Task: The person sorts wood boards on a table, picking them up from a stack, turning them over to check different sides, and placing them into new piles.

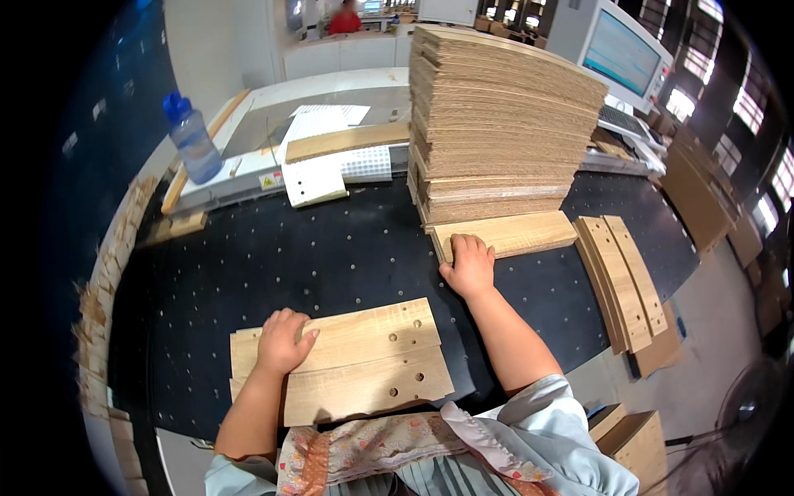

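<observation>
By the table's (240, 281) front edge, the left hand (284, 341) curls over boards (364, 331) (stiff, likely light; hold edges), the right hand (470, 266) on a plank (529, 234) beyond, grips unclear.

Lt-brn boards (356, 331), blk table (240, 264)

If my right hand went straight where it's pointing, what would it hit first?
Past the board it rests on, the right hand would probably meet the tall board stack first, though depth is unclear.
</observation>
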The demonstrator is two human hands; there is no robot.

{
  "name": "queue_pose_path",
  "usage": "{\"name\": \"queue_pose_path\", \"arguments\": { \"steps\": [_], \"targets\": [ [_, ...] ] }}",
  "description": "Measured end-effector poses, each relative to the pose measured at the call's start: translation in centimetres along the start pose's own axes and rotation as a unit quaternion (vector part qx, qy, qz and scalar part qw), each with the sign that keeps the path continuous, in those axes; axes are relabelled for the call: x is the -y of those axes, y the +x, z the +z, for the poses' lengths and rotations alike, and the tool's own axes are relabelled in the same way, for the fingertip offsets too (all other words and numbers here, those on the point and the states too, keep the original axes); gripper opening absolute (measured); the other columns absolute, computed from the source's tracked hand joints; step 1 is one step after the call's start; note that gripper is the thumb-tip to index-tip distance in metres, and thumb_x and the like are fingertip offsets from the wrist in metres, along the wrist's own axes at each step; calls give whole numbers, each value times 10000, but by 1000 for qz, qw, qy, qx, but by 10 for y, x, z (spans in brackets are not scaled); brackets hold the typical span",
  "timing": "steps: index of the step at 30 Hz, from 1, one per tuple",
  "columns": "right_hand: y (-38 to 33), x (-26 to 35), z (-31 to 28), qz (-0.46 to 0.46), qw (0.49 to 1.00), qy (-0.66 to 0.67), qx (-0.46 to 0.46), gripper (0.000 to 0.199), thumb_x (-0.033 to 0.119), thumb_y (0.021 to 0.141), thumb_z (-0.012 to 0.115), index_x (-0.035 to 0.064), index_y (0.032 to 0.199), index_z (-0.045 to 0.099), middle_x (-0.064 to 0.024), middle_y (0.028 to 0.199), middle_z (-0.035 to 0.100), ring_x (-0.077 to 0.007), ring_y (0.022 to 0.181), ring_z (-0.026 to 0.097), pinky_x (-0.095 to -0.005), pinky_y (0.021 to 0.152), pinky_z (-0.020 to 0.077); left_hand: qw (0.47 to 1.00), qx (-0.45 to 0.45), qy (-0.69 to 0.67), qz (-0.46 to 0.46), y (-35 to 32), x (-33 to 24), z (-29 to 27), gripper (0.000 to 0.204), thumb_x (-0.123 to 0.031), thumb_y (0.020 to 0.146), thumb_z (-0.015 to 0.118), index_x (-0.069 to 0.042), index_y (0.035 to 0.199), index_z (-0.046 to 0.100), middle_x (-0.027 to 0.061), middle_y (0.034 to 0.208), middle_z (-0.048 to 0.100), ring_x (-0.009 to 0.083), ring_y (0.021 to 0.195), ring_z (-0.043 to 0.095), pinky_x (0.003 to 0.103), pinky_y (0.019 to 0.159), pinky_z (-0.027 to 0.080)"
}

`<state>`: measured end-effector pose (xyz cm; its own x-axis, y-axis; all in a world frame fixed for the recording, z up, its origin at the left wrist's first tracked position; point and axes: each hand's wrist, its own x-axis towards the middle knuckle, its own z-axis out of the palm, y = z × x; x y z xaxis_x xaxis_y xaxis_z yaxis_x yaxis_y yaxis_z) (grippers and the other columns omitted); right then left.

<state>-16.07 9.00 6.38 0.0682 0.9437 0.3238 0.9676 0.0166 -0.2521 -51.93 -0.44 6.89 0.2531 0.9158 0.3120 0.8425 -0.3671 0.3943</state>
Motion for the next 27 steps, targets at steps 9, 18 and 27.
{"name": "queue_pose_path", "arguments": {
  "steps": [9, 18, 27],
  "targets": [
    [-54, -36, -33, 2, 992, 98, -73, 566, 237, 688, 721, 40, 1169, 496, -142, 1179, 504, -334, 1120, 460, -485, 949, 365, 999, -7, -24, -30, -4, -3, -4, 253, -237, 749, 659, -44, 912, 643, 101, 868, 577, 299, 884, 531, 403, 797, 424],
    [-47, -65, -28, 406, 653, 635, -80, 565, 267, 844, 624, 19, 1282, 368, -102, 1078, 477, -273, 812, 590, -342, 593, 519, 999, -6, -46, -27, -1, -2, 0, 221, -226, 729, 666, -62, 876, 640, 106, 862, 573, 316, 887, 524, 409, 789, 419],
    [-5, -40, 3, 479, 496, 711, -142, 226, 230, 864, 597, 72, 1019, 553, -75, 870, 577, -204, 619, 525, -345, 504, 417, 999, -7, -19, -27, -3, 4, 1, 241, -275, 737, 662, -85, 884, 653, 98, 893, 586, 303, 921, 529, 408, 819, 422]
  ]
}}
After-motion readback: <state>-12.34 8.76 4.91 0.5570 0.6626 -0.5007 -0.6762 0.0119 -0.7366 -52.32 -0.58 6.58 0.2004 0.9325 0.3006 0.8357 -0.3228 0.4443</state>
